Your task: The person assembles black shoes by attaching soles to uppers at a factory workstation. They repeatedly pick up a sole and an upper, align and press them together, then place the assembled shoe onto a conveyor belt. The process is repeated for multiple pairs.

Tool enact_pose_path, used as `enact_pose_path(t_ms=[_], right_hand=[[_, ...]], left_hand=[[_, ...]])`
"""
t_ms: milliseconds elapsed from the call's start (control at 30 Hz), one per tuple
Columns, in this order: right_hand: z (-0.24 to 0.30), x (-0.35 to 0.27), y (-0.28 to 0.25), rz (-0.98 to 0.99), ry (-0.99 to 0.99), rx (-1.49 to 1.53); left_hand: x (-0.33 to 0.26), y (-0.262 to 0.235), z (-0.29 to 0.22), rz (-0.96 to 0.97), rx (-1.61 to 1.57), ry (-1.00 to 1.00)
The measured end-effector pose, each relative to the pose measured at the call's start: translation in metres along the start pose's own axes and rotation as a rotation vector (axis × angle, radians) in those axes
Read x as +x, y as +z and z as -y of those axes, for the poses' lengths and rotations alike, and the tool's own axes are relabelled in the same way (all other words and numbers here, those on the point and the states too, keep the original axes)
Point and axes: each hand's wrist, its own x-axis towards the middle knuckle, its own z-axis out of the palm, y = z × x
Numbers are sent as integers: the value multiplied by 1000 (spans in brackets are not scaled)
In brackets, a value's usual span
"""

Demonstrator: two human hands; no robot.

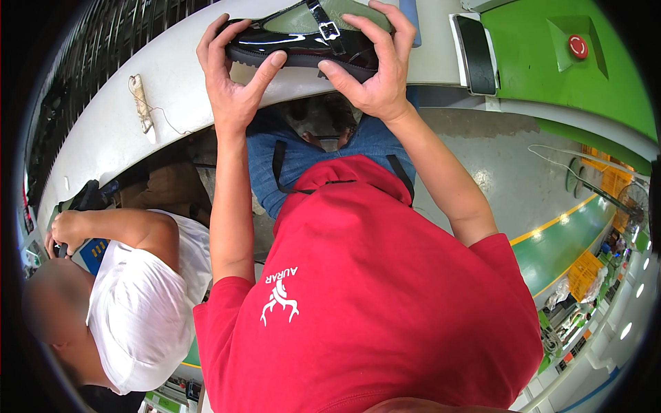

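Head cam: blk shoe (297, 45) b/w L hand (233, 88) & R hand (383, 84), ends in their grip.

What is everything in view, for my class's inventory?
Shoe: one, black, top centre
Worktable: one, white, upper left
Wrapped object: one, cream, on the worktable
Slab: one, dark, left of the machine
Machine: one, green, upper right
Button: one, red, on the machine
Crates: at least two, yellow, far right
Co-worker: one, white-shirted, lower left
Shirt: one, red, centre
Jeans: one pair, blue, upper centre
Left fingers: several, bare, shoe's left end
Right fingers: several, bare, shoe's right end
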Motion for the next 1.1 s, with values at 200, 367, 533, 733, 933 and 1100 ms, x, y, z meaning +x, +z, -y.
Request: enact_pose_path(t_ms=[200,367,533,733,933,1100], right_hand=[[-4,-1,0,4,-2,-4],[-6,-3,1,-1,7,11],[-17,-8,3,-4,-6,12],[-15,-8,-2,22,33,56],[-13,-5,-8,102,-7,70],[-4,-3,-11,160,3,15]], left_hand=[[-1,2,3,-10,12,18],[-1,4,2,-15,29,41],[-2,4,6,-57,55,43],[0,4,10,-97,121,112],[-1,5,9,-99,119,123],[-1,4,7,-102,121,121]])
